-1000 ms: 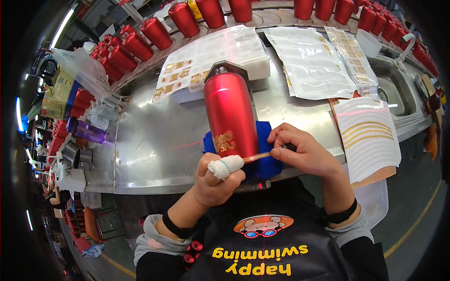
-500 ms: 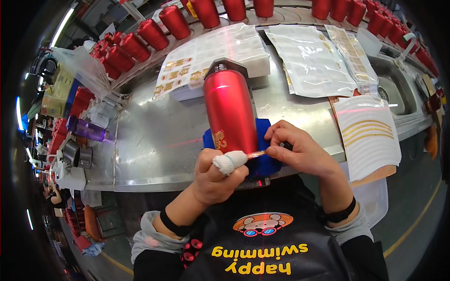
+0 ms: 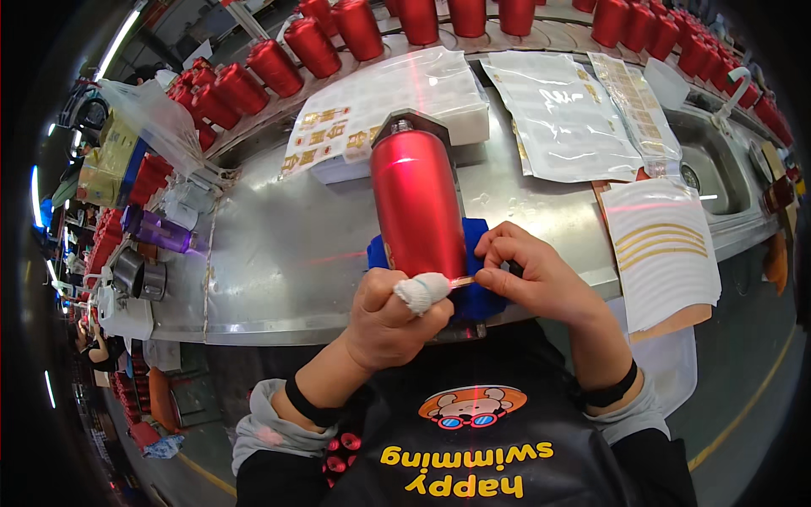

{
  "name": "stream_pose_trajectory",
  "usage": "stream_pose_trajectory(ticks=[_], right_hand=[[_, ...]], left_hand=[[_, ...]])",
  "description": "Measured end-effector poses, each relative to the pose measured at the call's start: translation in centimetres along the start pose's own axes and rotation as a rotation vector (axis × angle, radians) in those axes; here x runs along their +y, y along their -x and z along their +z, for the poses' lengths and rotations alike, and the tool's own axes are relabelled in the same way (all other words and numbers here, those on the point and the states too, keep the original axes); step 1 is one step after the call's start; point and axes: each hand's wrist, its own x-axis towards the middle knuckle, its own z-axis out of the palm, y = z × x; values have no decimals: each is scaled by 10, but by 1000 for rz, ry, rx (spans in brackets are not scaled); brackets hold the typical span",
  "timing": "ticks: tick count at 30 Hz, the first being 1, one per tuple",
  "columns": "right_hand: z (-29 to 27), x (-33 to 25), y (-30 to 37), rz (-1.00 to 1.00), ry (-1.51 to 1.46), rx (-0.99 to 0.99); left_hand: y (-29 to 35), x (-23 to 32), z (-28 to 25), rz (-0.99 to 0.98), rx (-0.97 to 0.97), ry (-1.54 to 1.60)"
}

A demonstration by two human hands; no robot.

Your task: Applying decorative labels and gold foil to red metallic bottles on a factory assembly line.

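A glossy red metal bottle (image 3: 416,198) lies on a blue holder (image 3: 477,297), its narrow neck pointing away from me. At its near end, my left hand (image 3: 393,317) is closed, with a white-wrapped finger pressed against the bottle's edge. A narrow gold strip (image 3: 462,282) runs from under that finger along the rim to my right hand (image 3: 528,270). The right thumb and forefinger pinch the strip's end. A small dark object (image 3: 513,268) shows in the right palm, its kind unclear. The left fingertips are partly hidden.
A dark angular stand (image 3: 432,125) surrounds the bottle's neck. Behind it lies a stack of white sheets with gold decals (image 3: 363,118). Plastic-wrapped sheets (image 3: 562,118), white sheets with gold arcs (image 3: 663,253) and a sink (image 3: 714,173) are to the right. Red bottles (image 3: 420,21) line the far conveyor.
The bottle has turned, so its gold emblem is now mostly out of sight at the left. Less strip shows between my hands. Bottles on the far conveyor have shifted right.
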Motion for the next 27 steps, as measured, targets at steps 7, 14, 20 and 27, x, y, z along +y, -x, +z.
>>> stream_pose_trajectory(ticks=[7, 14, 20, 27], right_hand=[[2, 3, 0, 9, 2, 23], [4, 5, -2, -3, 23, 19], [6, 5, -2, 12, 35, 43], [5, 5, -1, -38, 84, 37]], left_hand=[[-3, -2, -1, 0, 53, 43], [-5, -3, 3, 129, -26, 26], [0, -5, 3, 56, 31, 83], [8, 7, 2, -303, 20, -26]])
